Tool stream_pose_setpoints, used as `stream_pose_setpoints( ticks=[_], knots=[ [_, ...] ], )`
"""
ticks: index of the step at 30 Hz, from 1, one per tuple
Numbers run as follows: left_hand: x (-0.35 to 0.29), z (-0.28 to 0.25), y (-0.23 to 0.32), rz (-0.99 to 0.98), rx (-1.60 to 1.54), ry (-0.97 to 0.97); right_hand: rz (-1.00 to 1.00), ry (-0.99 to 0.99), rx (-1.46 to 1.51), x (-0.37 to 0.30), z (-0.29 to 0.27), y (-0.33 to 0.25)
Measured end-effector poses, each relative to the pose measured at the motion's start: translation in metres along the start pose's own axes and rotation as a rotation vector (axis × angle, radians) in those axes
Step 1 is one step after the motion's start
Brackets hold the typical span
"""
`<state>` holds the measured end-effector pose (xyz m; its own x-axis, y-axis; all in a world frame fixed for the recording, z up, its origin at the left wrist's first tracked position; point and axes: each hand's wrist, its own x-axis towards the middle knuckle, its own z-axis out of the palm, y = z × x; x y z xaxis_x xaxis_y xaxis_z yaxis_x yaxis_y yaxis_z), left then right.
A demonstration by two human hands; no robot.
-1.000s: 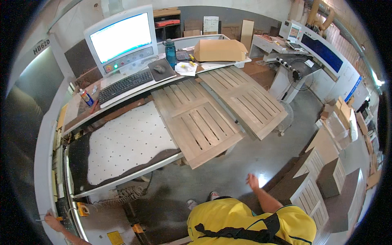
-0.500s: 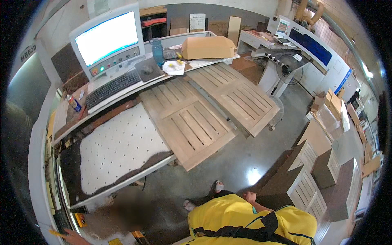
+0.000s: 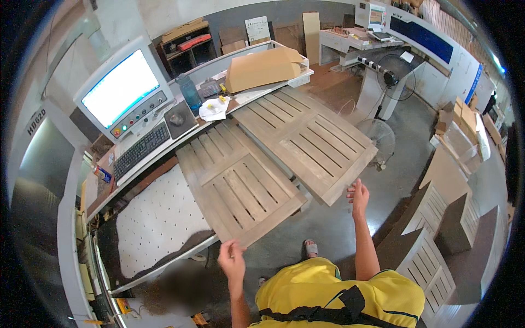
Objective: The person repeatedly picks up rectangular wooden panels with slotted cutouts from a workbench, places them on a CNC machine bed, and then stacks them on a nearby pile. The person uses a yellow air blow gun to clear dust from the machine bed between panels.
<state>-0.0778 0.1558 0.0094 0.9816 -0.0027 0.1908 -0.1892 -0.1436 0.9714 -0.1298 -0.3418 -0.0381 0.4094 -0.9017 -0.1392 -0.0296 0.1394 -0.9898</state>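
Two wooden slatted panels lie side by side, their near ends sticking out over the floor. My left hand (image 3: 232, 261) is at the near corner of the left slatted panel (image 3: 240, 191); its fingers are bent but loose, and I see no firm grip. Beside the near right corner of the right slatted panel (image 3: 306, 142), my right hand (image 3: 358, 198) is raised with fingers apart and nothing in them. Whether either hand's fingertips touch the wood is hard to make out.
A perforated white board (image 3: 158, 229) lies left of the panels. Behind stand a monitor (image 3: 123, 90), keyboard (image 3: 142, 145), blue bottle (image 3: 188, 90) and cardboard piece (image 3: 260, 68). Fans (image 3: 377, 139) stand beyond the right panel. Stacked slatted panels (image 3: 426, 262) stand at my right.
My left hand has come from the far lower left, by a yellow item, to the left panel's corner. My right hand has risen from my waist to the right panel. The view has shifted.
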Motion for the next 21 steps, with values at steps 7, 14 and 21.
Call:
stream_pose_setpoints(
  ticks=[7, 14, 21],
  knots=[
    [0.096, 0.178, 0.014, -0.038, -0.034, -0.273, 0.112, -0.024, -0.144, 0.042, 0.006, -0.029],
    [0.137, 0.326, 0.007, -0.181, 0.096, -0.277, 0.137, -0.267, -0.062, 0.062, -0.003, -0.024],
    [0.136, 0.35, 0.044, -0.343, 0.161, 0.067, 0.121, -0.346, 0.321, 0.0, -0.033, -0.07]
  ],
)
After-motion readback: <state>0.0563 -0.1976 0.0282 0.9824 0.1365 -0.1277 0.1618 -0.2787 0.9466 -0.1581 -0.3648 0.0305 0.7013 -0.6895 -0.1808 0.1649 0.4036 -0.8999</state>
